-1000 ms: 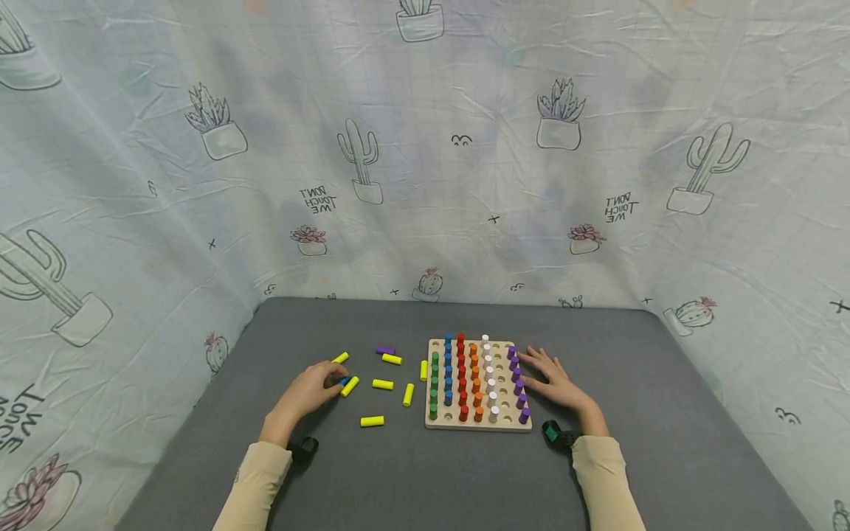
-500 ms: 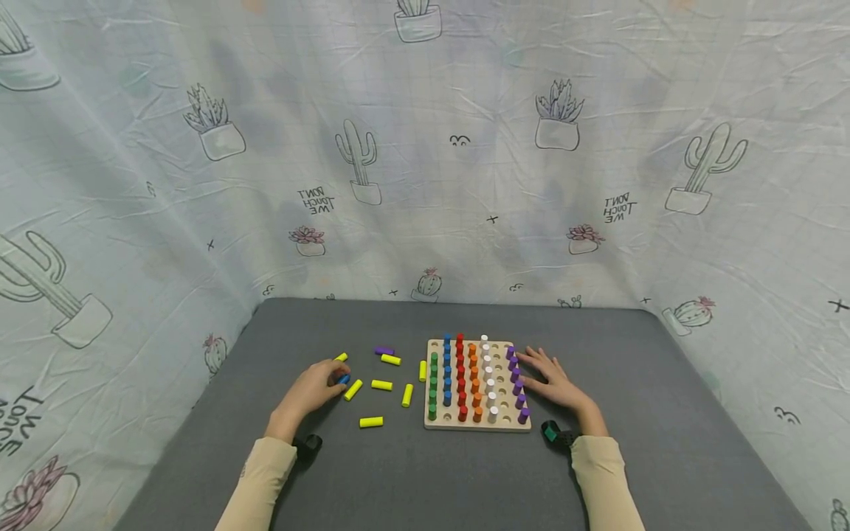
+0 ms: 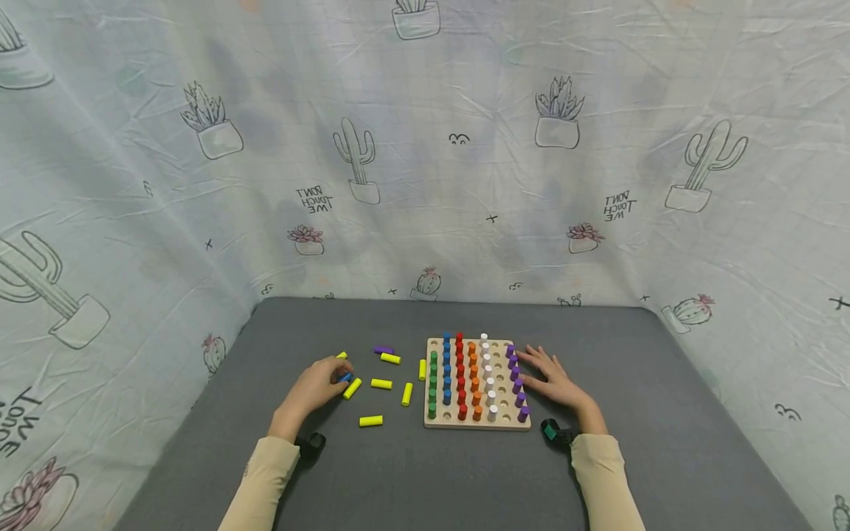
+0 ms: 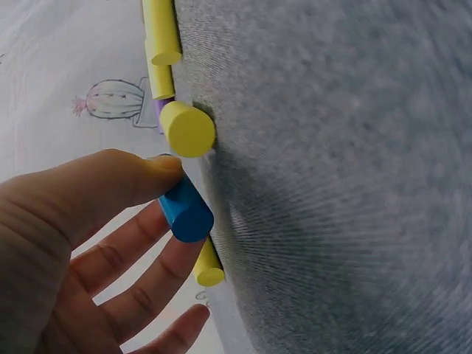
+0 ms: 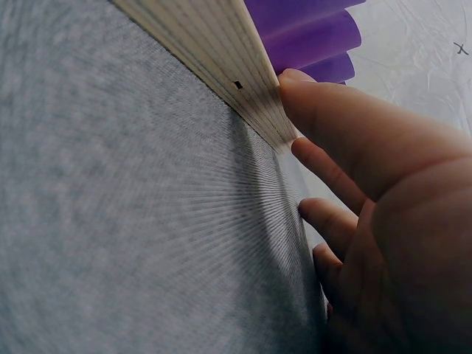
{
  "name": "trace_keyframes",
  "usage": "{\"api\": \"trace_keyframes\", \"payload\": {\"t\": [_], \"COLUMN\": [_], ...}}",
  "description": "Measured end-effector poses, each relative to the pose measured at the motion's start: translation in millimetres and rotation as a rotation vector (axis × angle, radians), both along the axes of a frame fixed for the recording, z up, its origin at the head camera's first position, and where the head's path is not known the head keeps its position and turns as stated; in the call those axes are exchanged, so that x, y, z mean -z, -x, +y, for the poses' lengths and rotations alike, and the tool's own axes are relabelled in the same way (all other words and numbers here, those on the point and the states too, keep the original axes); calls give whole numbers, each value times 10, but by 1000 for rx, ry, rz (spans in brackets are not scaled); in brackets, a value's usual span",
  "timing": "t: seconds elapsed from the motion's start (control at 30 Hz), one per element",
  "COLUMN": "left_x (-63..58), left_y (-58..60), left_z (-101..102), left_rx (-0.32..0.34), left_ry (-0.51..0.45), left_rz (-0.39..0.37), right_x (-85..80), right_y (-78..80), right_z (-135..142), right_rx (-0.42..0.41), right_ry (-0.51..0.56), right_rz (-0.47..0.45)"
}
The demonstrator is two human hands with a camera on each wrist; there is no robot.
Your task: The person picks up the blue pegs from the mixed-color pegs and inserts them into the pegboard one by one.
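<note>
Between thumb and fingers, my left hand (image 3: 316,385) pinches a blue peg (image 4: 187,209), held just over the grey table in the left wrist view. A yellow peg (image 3: 352,389) lies right beside those fingertips. My right hand (image 3: 553,378) lies with fingers spread at the right edge of a wooden pegboard (image 3: 458,424). In the right wrist view its thumb (image 5: 310,92) touches the board's edge near the purple pegs (image 5: 313,40). Rows of green, blue, red, orange, white and purple pegs stand upright in the board; a column between white and purple shows bare holes.
Several yellow pegs (image 3: 381,384) lie scattered between my left hand and the board. A purple peg (image 3: 384,350) lies behind them. One yellow peg (image 3: 422,369) sits close against the board's left side. A patterned curtain (image 3: 425,169) hangs around the table (image 3: 425,487).
The blue peg has come away from the yellow peg beside it, and my left hand has shifted slightly right with it. My right hand has stayed at the board.
</note>
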State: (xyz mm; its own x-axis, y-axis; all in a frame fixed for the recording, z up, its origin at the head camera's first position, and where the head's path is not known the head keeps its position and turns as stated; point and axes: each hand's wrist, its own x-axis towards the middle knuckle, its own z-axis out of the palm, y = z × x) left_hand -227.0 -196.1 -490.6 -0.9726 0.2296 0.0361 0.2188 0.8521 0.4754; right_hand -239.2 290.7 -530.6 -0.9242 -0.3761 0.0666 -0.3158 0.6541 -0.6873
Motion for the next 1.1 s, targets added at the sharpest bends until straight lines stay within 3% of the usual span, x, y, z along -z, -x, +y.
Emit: {"api": "trace_keyframes", "payload": {"t": [0.37, 1.1], "left_x": [-97, -198], "left_y": [-34, -56], "left_z": [94, 348], "left_rx": [-1, 73], "left_ry": [29, -64], "left_rz": [61, 88], "right_x": [-3, 5], "right_y": [-4, 1], "right_z": [-4, -2], "right_rx": [-2, -1], "right_ry": [-8, -9], "right_rz": [0, 1]}}
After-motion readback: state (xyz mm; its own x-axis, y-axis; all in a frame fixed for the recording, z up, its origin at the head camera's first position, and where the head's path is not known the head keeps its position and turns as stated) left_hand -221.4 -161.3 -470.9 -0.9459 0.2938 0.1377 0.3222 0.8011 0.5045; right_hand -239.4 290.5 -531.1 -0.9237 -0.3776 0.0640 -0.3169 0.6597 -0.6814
